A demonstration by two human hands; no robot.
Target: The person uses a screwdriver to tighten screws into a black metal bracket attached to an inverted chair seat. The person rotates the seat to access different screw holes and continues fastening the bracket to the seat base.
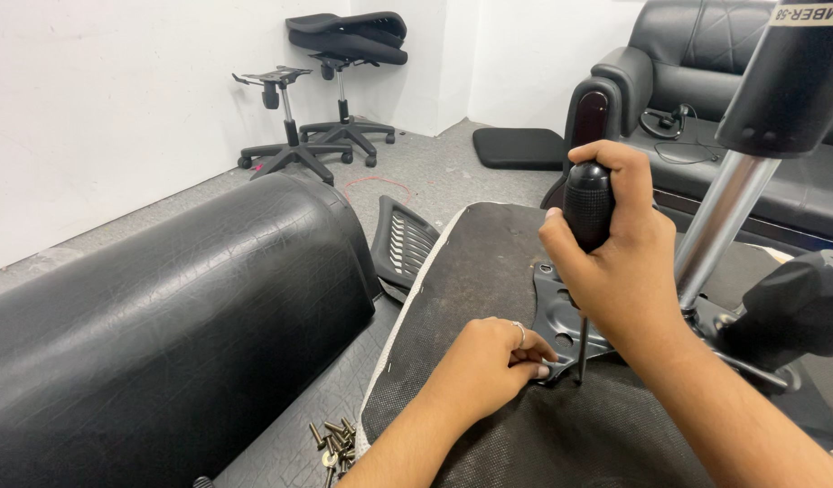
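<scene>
At the near corner of the metal mounting plate (561,312) on the upturned chair seat (475,298), driving a screw: right hand (615,262) fisted around the screwdriver (586,226), left hand (493,366) curled, steadying the tip; next likely needing firm downward turning.

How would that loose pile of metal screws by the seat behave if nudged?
The small brass-coloured metal screws lie unbound in a heap, so they would probably scatter. Their round shanks suggest some would roll, likely in arcs given the wider heads. The textured black leather surface under them might slow that.
</scene>
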